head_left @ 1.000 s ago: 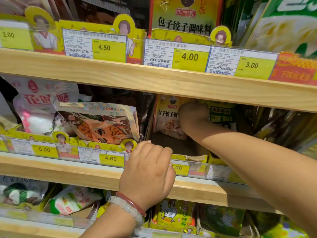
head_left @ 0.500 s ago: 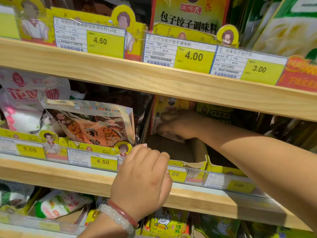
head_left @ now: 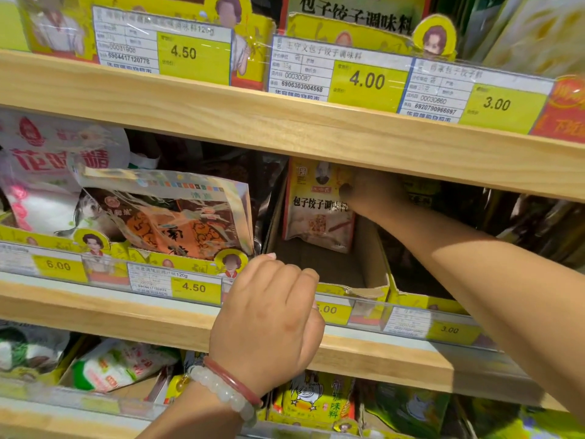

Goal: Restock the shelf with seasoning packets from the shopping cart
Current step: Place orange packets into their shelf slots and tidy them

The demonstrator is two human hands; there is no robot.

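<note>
Deep inside the cardboard display box (head_left: 376, 267), the right hand (head_left: 370, 194) is gripping an upright yellow seasoning packet (head_left: 316, 210), while the left hand (head_left: 269, 318) is curling its fingers over the box's front edge.

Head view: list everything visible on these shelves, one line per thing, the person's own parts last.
seasoning packet: one, yellow and white, upright at the back of the cardboard box
cardboard box: one, brown, middle shelf
orange pouch: one, leaning left of the box
wooden shelves: three, pale wood
price tags: several, yellow and white, along shelf edges
chicken packet: one, yellow, bottom shelf
bracelets: two, red and white, left wrist
left hand: curled over the middle shelf edge
right hand: on the packet, blurred
</note>
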